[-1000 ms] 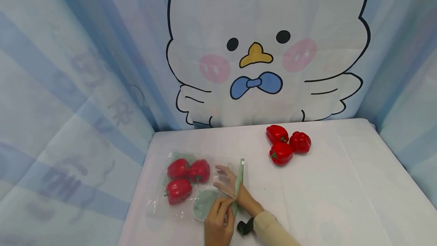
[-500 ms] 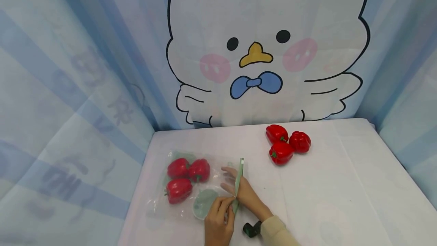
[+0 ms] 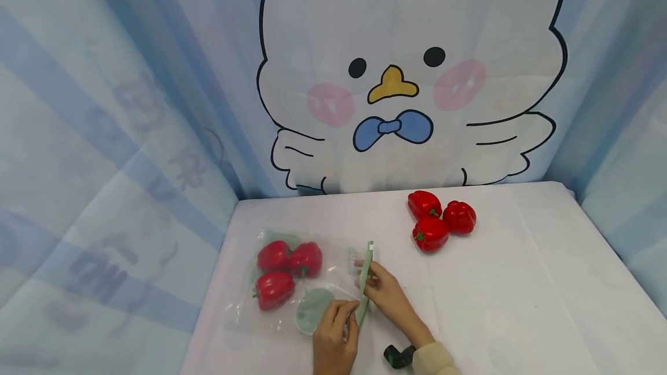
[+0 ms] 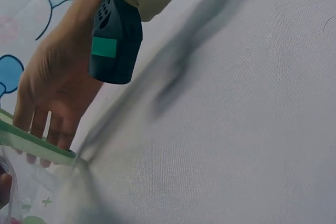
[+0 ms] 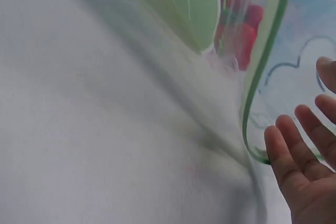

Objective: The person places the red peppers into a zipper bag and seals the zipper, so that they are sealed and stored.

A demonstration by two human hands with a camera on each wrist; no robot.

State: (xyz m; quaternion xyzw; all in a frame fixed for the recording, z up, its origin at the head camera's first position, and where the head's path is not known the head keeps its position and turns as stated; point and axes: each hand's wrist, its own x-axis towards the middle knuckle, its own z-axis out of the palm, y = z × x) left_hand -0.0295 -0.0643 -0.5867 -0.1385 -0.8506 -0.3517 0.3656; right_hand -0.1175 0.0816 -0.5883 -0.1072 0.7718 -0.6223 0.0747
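A clear zip bag lies flat on the white table and holds three red peppers. Its green zip strip runs along the right edge. My left hand pinches the near end of that strip. My right hand lies at the bag's mouth with straight fingers across the strip. In the right wrist view its fingers are spread and hold nothing, beside the curved strip.
Three loose red peppers sit together at the back right of the table. A cartoon-bird cloth backdrop closes off the back and both sides. A black camera is strapped to my right wrist.
My right hand has drawn back out of the bag, toward me and to the right, and now rests at the zip edge. My left hand has kept its pinch.
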